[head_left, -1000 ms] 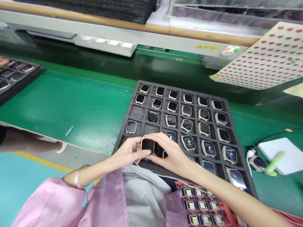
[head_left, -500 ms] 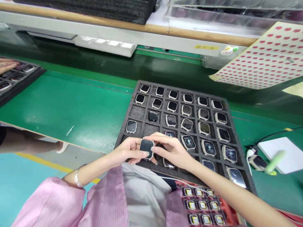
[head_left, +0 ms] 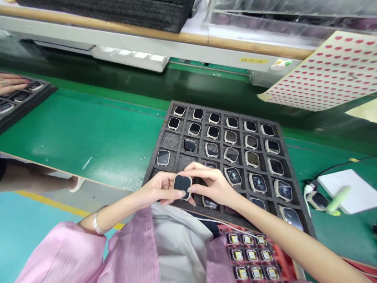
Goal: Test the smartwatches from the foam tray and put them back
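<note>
Between my two hands is a smartwatch case (head_left: 182, 184) without a strap, its dark screen facing up. My left hand (head_left: 160, 188) grips its left side, with the thumb along the lower edge of the screen. My right hand (head_left: 210, 182) pinches the right side, thumb at the lower right corner and fingers over the top edge. Both hands are above the near part of a grey foam tray (head_left: 171, 140), whose compartments hold several similar watch cases (head_left: 231, 155). A few of the screens are lit. My hands and forearm hide part of the near rows.
Below the tray's near edge sits a red tray (head_left: 282, 259) with several small watch parts. A white box (head_left: 350, 190), a green pen-like object (head_left: 338, 200) and a cabled watch (head_left: 318, 200) lie at right. A dotted sticker sheet (head_left: 324, 74) hangs above. Another person's hand (head_left: 11, 83) rests over a tray at far left.
My hands and the watch case hold nearly the same position. The view has shifted slightly, and the other person's hand at far left has moved a little to the right.
</note>
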{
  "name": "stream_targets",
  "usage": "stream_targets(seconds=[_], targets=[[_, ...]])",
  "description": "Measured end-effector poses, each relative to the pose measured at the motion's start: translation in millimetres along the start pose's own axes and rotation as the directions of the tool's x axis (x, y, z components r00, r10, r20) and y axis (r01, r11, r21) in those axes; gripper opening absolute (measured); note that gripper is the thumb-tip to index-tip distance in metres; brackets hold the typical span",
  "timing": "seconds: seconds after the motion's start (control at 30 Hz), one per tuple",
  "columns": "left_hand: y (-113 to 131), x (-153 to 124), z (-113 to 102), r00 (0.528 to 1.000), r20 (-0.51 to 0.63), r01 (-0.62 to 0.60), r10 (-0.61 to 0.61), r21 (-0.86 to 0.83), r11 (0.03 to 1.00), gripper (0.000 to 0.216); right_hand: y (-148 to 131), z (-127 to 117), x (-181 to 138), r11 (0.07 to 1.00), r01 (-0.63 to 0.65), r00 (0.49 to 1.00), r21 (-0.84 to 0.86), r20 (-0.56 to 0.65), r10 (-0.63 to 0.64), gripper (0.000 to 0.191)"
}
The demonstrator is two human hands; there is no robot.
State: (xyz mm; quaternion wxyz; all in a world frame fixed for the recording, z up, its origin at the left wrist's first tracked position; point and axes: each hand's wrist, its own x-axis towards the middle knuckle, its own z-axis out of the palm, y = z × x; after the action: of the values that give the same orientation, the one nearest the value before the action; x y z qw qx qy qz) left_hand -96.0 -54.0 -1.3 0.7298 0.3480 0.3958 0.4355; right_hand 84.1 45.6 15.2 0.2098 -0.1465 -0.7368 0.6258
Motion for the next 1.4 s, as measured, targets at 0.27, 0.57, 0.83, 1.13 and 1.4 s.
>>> stream_targets(seconds=[0.27, 0.57, 0.83, 1.13, 1.4], targets=[[-4.1, 5.1, 5.0, 0.996, -0.076, -0.033, 0.038, 0.058, 0.998, 0.026, -4.3, 0.6, -8.5, 0.927, 0.091, 0.995, -0.365, 0.074, -0.069, 0.053], [-5.8, 7.6, 7.4, 0.998, -0.062, -0.011, 0.015, 0.062, 0.998, 0.03, -4.6, 3.0, -15.2, 0.876, 0.081, 0.996, -0.475, -0.002, -0.093, 0.046], [-1.9, 3.4, 13.7, 0.993, -0.114, -0.012, 0.022, 0.093, 0.996, 0.033, -5.0, 12.1, -16.7, 0.891, -0.009, 0.998, -0.453, -0.06, -0.02, 0.044], [-7.1, 2.3, 14.7, 0.989, -0.121, -0.064, 0.083, 0.151, 0.987, 0.029, -7.4, 6.6, -16.6, 0.922, -0.014, 0.999, -0.386, 0.039, 0.032, 0.046], [-10.8, 1.3, 10.2, 0.993, -0.054, -0.09, 0.102, 0.186, 0.978, 0.025, -9.3, 2.4, -17.0, 0.92, -0.021, 0.993, -0.392, 0.103, 0.066, 0.046]])
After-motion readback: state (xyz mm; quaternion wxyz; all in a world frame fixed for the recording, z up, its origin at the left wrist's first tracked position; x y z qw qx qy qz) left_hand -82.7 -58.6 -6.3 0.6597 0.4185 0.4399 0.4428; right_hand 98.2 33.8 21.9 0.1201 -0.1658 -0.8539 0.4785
